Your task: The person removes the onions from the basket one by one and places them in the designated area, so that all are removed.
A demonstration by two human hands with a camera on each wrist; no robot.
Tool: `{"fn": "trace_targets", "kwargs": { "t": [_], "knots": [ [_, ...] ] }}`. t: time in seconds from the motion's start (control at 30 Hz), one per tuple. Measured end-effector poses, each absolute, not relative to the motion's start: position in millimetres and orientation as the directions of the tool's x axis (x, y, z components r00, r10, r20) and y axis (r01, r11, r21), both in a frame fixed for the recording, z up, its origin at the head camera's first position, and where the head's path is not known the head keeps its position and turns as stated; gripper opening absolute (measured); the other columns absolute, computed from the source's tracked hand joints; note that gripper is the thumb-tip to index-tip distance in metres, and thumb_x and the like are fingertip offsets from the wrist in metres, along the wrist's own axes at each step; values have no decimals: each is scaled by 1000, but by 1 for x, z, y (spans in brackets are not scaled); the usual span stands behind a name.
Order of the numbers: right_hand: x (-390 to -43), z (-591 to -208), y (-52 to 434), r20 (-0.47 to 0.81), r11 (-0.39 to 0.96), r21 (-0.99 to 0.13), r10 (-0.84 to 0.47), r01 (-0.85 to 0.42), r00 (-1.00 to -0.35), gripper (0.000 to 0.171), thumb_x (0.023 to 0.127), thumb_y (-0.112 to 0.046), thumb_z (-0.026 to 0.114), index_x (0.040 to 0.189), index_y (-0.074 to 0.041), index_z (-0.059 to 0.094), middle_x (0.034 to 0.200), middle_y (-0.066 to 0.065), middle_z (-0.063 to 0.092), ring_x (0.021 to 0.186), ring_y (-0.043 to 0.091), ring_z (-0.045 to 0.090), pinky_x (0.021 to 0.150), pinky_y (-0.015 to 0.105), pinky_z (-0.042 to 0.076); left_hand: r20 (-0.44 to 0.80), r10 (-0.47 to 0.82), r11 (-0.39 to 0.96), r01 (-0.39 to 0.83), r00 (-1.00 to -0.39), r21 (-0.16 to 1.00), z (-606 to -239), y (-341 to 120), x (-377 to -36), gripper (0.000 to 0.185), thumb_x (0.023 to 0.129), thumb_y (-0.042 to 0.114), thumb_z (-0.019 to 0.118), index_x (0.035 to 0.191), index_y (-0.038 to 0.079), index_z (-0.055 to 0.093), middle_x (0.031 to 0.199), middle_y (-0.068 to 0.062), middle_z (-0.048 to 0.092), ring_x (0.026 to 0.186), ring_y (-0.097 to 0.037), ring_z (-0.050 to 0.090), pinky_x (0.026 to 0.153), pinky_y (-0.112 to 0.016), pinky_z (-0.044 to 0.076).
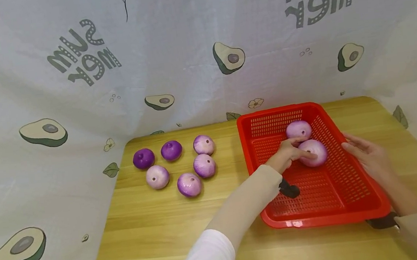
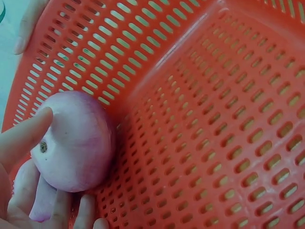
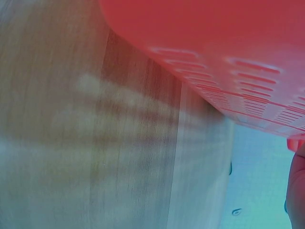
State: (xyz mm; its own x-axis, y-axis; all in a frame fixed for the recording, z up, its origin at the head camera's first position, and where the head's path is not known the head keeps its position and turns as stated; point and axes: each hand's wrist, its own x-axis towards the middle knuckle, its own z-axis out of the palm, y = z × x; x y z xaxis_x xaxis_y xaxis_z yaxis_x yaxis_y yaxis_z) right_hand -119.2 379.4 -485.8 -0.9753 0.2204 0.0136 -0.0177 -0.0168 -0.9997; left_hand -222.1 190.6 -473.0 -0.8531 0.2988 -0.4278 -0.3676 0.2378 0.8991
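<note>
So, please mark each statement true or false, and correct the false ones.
1. Two onions lie in the basket. True.
2. The left hand grips the near onion. True.
3. Six onions lie on the table. True.
4. The basket is blue. False: it is red.
5. The right hand holds an onion. False: it rests open against the basket's right rim.
6. The basket is left of the loose onions. False: right.

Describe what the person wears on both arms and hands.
Both hands are bare. The left hand comes from a beige sleeve layered over a white one, with a black wrist-mounted device. The right hand shows a beige sleeve and a similar black device.
</note>
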Motion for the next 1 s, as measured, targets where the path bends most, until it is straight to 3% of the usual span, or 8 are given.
{"fn": "trace_targets", "kwargs": {
  "t": [0.5, 0.73, 1.0],
  "knots": [
    [-118, -483, 377, 20, -18, -1000, 230, -25, -973, 38, 98, -8, 63, 126, -32, 70, 93, -15, 70, 70, 4, 69, 56, 22, 56, -402, 306, 262, -329, -863, 907, -477, 197, -219, 48, 73, -8, 85, 111, 20, 77, 107, 3, 63, 91, -10, 57, 83, -25, 53],
    [-119, -482, 376, 1, -92, -996, 220, -21, -976, 35, 98, -8, 64, 123, -31, 72, 92, -12, 71, 71, 7, 70, 57, 24, 57, -345, 353, 286, -251, -870, 925, -481, 198, -218, 51, 73, -7, 85, 116, 20, 74, 119, 4, 61, 102, -10, 57, 87, -24, 51],
    [-117, -481, 377, -5, -39, -999, 232, -4, -973, 36, 97, -9, 65, 125, -32, 71, 92, -15, 70, 70, 5, 69, 57, 22, 57, -349, 389, 275, -255, -852, 927, -480, 196, -216, 50, 76, -5, 84, 118, 20, 73, 121, 5, 60, 106, -11, 58, 91, -25, 49]
  ]
}}
